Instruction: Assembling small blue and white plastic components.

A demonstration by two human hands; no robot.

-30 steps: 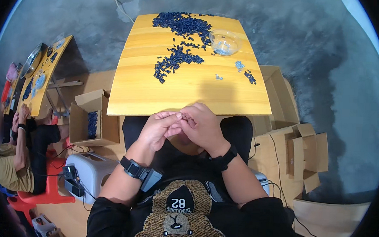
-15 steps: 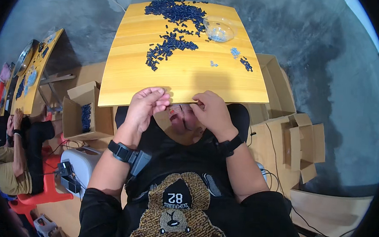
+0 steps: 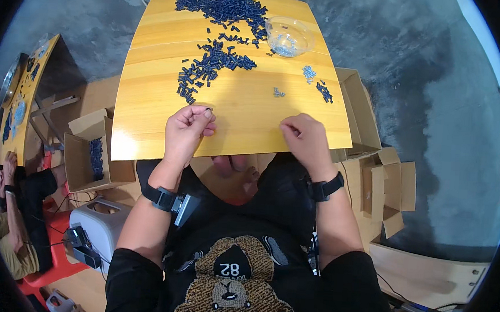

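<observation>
My left hand (image 3: pixel 186 130) is closed over the table's near edge. A small dark piece (image 3: pixel 209 109) shows between its thumb and forefinger, too small to make out fully. To the right, my right hand (image 3: pixel 307 138) hovers over the near part of the table with its fingers curled together. Whatever it may hold is hidden. Beyond my left hand lies a loose pile of short black cylindrical pieces (image 3: pixel 209 66). A small cluster of silvery screw-like pieces (image 3: pixel 279 92) lies beyond my right hand.
On the yellow table (image 3: pixel 151 93) are a larger black pile (image 3: pixel 225 7), a clear bowl (image 3: pixel 290 37) with silvery pieces, another silvery cluster (image 3: pixel 308 74) and a few black pieces (image 3: pixel 324 92). Cardboard boxes (image 3: pixel 98 152) flank it. Another person (image 3: pixel 14 216) sits at the left.
Both hands have moved forward over the table and farther apart. My right fingers have curled in more. The table appears nearer and lower in the view.
</observation>
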